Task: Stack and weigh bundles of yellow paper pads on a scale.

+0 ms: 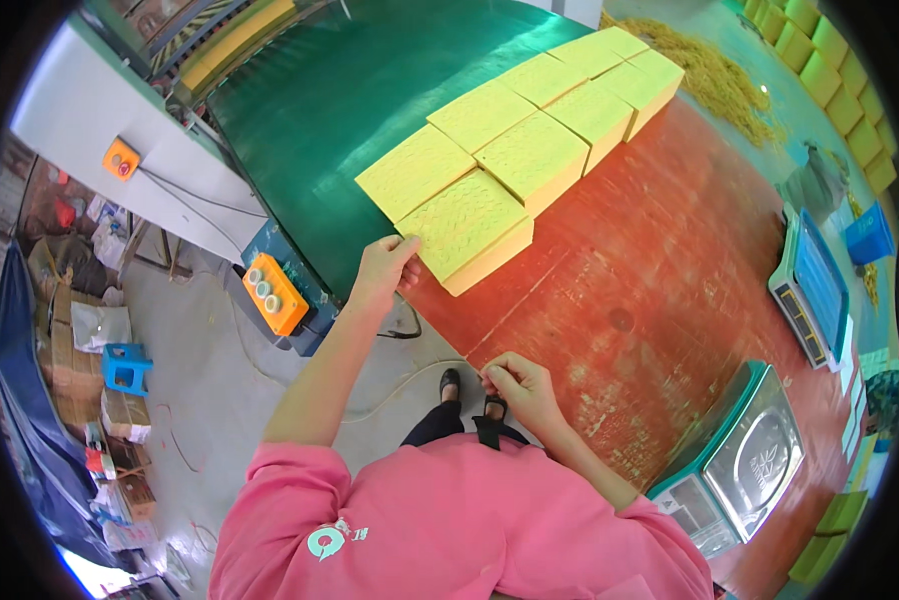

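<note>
Two rows of yellow blocks, which look like stacks of paper with dimpled tops, lie along the seam between a green belt and a red tabletop. At the near corner of the closest yellow block (465,222), my left hand (385,270) has its thumb and fingers closed on the edge. The fingers' undersides are partly hidden. My right hand (523,385) is held at the near edge of the red tabletop (610,300), away from the blocks. Its thumb and fingers are pressed together, and whatever may be between them cannot be made out.
The green belt (300,130) runs beside a control box (275,295) with round buttons. On the right stand a weighing scale (755,470), a blue-topped scale (820,290) and a blue bucket (870,235). A blue stool (126,369) and cartons are at left.
</note>
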